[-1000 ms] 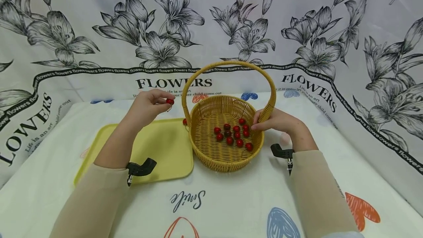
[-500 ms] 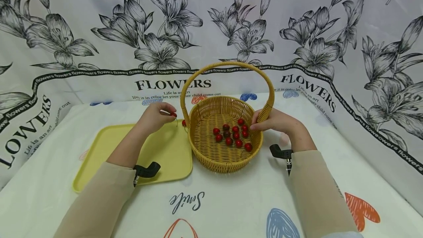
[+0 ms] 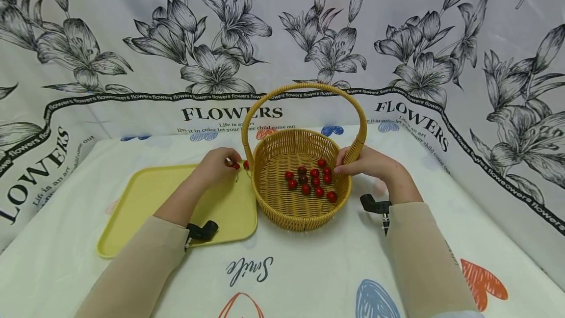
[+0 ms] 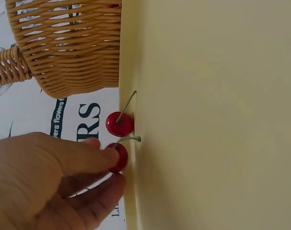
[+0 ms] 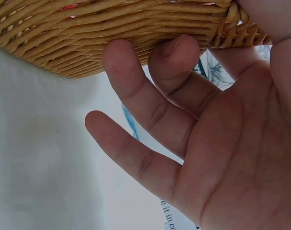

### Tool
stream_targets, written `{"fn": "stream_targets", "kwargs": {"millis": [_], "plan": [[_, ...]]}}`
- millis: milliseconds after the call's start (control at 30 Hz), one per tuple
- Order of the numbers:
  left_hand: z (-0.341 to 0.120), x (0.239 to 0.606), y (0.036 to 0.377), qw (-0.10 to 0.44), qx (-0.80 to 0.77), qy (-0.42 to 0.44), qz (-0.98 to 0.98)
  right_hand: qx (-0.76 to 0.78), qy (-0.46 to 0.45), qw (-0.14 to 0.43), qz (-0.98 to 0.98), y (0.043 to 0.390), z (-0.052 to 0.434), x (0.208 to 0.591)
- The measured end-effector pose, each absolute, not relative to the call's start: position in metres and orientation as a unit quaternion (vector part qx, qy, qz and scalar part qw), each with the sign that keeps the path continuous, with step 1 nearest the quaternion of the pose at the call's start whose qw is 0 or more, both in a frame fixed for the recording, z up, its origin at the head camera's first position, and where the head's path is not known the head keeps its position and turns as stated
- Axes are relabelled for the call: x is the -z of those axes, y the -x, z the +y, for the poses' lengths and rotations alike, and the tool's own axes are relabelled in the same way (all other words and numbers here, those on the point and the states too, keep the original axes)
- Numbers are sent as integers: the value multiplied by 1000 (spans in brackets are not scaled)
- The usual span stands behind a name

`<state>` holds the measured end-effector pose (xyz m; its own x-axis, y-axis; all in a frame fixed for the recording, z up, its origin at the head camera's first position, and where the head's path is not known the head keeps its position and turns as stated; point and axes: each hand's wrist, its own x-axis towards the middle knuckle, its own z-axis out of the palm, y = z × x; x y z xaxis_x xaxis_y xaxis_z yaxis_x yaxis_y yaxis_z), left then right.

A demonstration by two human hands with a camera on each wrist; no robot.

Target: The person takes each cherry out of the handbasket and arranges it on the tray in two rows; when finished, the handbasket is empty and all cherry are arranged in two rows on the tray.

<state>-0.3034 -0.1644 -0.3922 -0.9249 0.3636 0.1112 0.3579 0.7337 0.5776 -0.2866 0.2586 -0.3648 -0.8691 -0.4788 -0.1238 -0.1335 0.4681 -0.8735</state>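
Observation:
A woven yellow basket (image 3: 282, 212) with a tall arched handle (image 3: 304, 87) holds several red cherries (image 3: 311, 180). My right hand (image 3: 353, 165) grips its right rim by the handle's base. The thumb is inside the rim, and the fingers (image 5: 136, 96) lie against the basket's outer wall (image 5: 88, 33). My left hand (image 3: 229, 163) is at the far right corner of a yellow tray (image 3: 150, 200). It pinches one cherry (image 4: 117, 157) between thumb and fingertip. A second cherry (image 4: 119, 124) with a green stem lies on the tray's rim right beside it, close to the basket (image 4: 69, 52).
The tray (image 4: 217, 120) lies left of the basket on a white cloth with printed hearts and the word "Smile" (image 3: 249, 268). A flower-printed backdrop (image 3: 229, 112) closes in the back and both sides. Black wrist mounts sit on both sleeves.
My left hand has come down with the cherry from beside the handle to the tray's far right corner, next to the other cherry. The right hand has stayed on the basket.

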Motion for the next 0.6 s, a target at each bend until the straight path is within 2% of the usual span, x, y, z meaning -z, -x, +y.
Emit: {"fn": "stream_targets", "kwargs": {"millis": [367,600], "plan": [[-166,400,304,-64,-227,-247,940,483,174,175,840,287,258,367],[-169,403,304,-71,-237,-238,939,486,169,174,840,285,257,366]]}}
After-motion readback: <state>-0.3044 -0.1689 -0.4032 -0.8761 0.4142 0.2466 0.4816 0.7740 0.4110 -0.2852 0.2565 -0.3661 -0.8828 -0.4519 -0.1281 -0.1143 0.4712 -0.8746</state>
